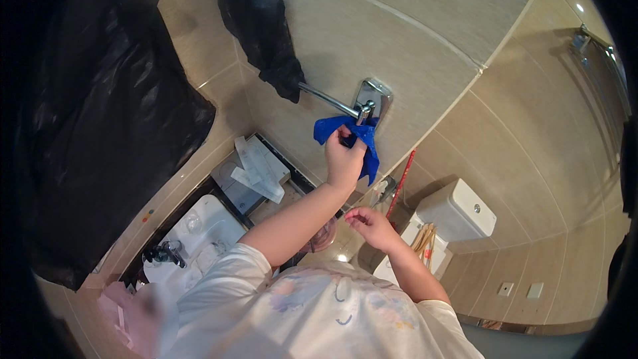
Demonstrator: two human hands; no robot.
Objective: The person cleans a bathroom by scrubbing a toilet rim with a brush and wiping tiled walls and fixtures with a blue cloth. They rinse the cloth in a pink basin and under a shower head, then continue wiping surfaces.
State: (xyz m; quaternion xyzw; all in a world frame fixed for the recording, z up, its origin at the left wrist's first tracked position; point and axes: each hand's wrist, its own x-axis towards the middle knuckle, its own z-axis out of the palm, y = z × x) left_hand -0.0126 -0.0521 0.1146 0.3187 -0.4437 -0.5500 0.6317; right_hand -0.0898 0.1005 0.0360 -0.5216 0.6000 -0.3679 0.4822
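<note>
A blue cloth (367, 134) is gripped by my left hand (345, 159), which presses it up around the lower end of a chrome wall fixture (364, 114). From that fixture a chrome bar (329, 98) runs up to the left, into a black plastic cover (259, 26). The fingers of my left hand are partly lost in the folds. Lower and to the right, my right hand (373, 227) hangs in the air, its fingers loosely curled in; nothing shows in them.
Left stands a white washbasin (199, 229) with a dark tap (166, 252). Black plastic sheeting (113, 119) covers the left wall. A white toilet (458, 209) with wooden sticks (424, 242) on it is at right, beside a red pole (401, 183). White strips (256, 173) lie near the corner.
</note>
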